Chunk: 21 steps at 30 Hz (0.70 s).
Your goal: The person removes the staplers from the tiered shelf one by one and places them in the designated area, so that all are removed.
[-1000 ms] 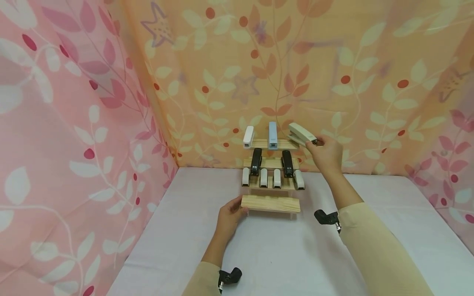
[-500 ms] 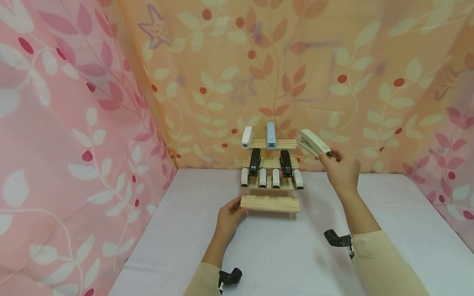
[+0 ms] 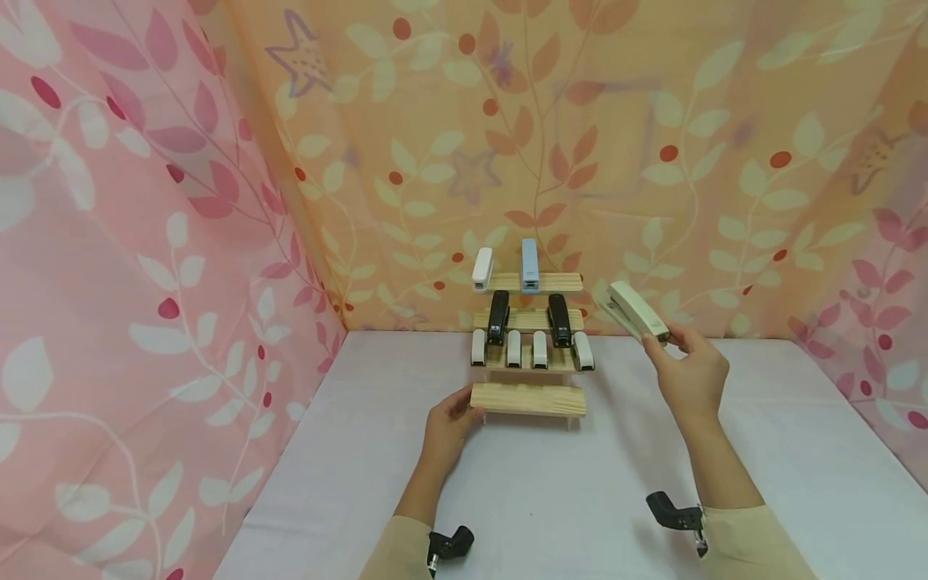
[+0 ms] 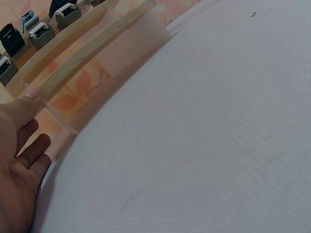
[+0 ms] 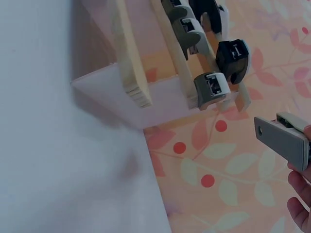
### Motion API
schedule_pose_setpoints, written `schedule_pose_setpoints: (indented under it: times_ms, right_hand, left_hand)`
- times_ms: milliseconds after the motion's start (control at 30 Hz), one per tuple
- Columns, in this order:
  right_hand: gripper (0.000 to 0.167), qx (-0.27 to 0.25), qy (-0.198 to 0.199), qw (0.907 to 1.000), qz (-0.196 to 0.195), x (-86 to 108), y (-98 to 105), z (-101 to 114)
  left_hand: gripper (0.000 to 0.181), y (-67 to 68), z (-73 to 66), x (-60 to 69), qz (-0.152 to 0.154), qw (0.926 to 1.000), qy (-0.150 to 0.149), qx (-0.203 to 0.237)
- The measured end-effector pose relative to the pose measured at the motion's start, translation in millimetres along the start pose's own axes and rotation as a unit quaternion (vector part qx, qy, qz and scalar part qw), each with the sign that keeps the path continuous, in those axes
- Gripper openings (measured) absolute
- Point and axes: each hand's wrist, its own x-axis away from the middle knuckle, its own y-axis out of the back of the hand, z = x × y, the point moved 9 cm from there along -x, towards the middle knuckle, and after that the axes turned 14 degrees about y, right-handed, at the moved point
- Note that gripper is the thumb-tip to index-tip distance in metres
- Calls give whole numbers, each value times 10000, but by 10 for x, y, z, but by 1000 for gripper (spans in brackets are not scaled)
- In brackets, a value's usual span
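My right hand [image 3: 692, 374] pinches the rear end of a pale cream stapler [image 3: 638, 310] in the air, right of the tiered wooden rack. The right wrist view shows this stapler [image 5: 282, 141] at its right edge, apart from the rack. My left hand [image 3: 445, 431] grips the left end of the lowest wooden shelf [image 3: 529, 399]; in the left wrist view the thumb of that hand [image 4: 19, 150] lies against the shelf end. On the top shelf stand a white stapler [image 3: 482, 269] and a light blue stapler [image 3: 531, 264].
Two black staplers [image 3: 499, 318] stand on the second shelf, and several small white staplers [image 3: 540, 350] on the third. The rack stands on a white-covered table [image 3: 362, 403], close to a flowered orange curtain [image 3: 435, 161]. A pink curtain [image 3: 145, 282] hangs at the left.
My right hand has moved right and down with the cream stapler, away from the top shelf's right end. The left hand stays at the lowest shelf.
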Motion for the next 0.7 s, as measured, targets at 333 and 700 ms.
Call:
schedule_pose_setpoints:
  times_ms: [333, 700]
  right_hand:
    - [37, 231, -87, 9997, -11, 226, 77, -217]
    - [38, 316, -146, 9993, 162, 395, -17, -480]
  left_hand:
    - [61, 0, -9, -30, -39, 10000, -29, -17]
    - [63, 2, 11, -6, -47, 10000, 23, -55]
